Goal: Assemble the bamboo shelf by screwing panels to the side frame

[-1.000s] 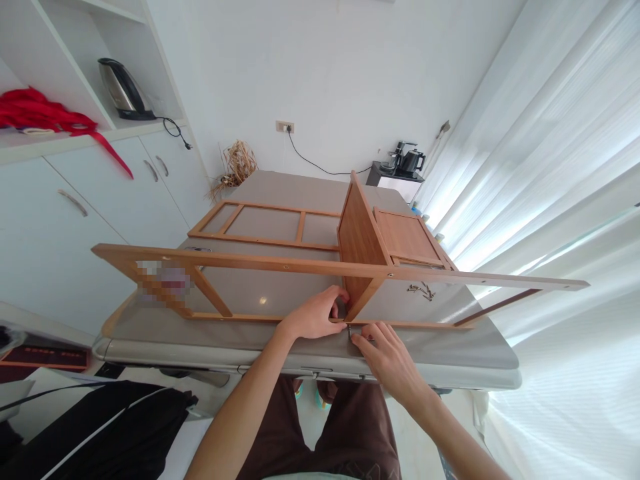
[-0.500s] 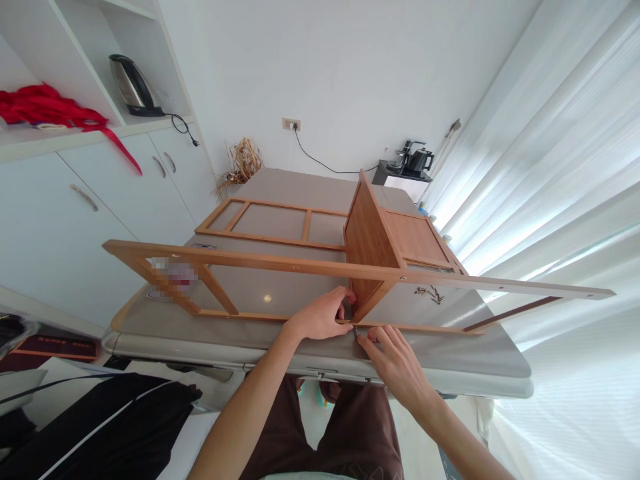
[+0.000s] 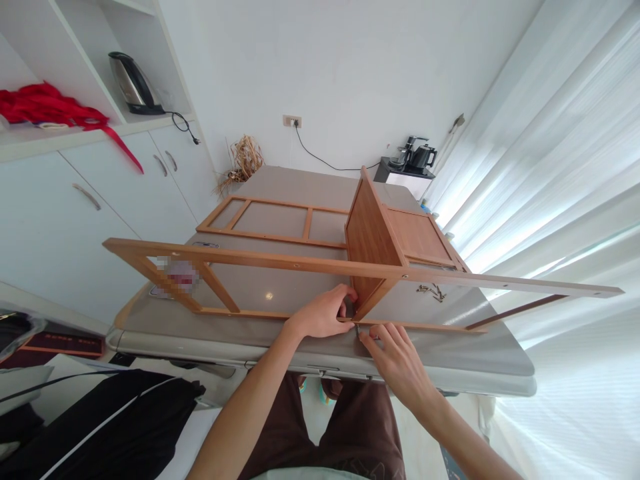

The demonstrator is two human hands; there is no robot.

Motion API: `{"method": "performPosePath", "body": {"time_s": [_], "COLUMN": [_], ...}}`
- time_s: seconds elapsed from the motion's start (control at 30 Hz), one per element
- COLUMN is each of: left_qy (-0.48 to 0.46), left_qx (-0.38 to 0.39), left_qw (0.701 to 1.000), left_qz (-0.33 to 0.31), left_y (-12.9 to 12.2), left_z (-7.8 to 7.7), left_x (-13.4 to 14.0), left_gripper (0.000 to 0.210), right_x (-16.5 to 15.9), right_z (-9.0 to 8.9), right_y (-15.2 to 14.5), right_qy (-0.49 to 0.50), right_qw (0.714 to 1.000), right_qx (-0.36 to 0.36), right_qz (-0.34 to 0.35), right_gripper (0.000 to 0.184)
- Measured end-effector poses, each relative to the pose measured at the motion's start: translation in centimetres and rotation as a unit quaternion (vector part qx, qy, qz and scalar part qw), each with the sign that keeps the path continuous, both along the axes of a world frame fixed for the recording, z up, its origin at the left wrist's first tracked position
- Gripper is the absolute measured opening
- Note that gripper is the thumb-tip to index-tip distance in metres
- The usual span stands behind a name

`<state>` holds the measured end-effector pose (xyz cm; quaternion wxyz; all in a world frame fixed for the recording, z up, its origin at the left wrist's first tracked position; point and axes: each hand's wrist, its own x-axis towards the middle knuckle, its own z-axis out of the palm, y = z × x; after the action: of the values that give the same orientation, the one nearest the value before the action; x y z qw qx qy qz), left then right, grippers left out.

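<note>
Left hand (image 3: 327,312) pinches the near wooden rail (image 3: 440,327), right hand (image 3: 397,353) an apparent screw (image 3: 357,329); fastening seems in hand, needing straight turning.

Both forearms bare, my left arm (image 3: 255,400) and right arm (image 3: 466,428) reach across the near edge of the surface (image 3: 325,350). My left hand (image 3: 323,315) turns inward, thumb and fingers curved in a C; my right hand (image 3: 399,350), knuckles bent, angles its thumb toward the left.
</note>
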<state>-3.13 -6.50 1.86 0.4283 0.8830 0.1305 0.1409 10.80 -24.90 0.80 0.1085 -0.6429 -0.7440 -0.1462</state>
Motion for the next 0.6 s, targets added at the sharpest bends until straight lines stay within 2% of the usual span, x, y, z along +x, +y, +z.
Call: {"method": "performPosePath", "body": {"time_s": [0.3,0.6], "left_qy": [0.017,0.032], "left_qx": [0.002,-0.003], "left_qw": [1.000,0.999], "left_qz": [0.011,0.018], "left_y": [-0.08,-0.20], "left_z": [0.08,0.53], "left_x": [0.06,-0.01], "left_gripper": [0.047,0.047], "right_x": [0.62,0.81], "right_z": [-0.95,-0.50], "right_y": [0.00,-0.37], "right_qy": [0.048,0.081], "right_qw": [0.998,0.996], "right_qx": [0.029,0.029], "right_qz": [0.014,0.036], "right_gripper": [0.016,0.017]}}
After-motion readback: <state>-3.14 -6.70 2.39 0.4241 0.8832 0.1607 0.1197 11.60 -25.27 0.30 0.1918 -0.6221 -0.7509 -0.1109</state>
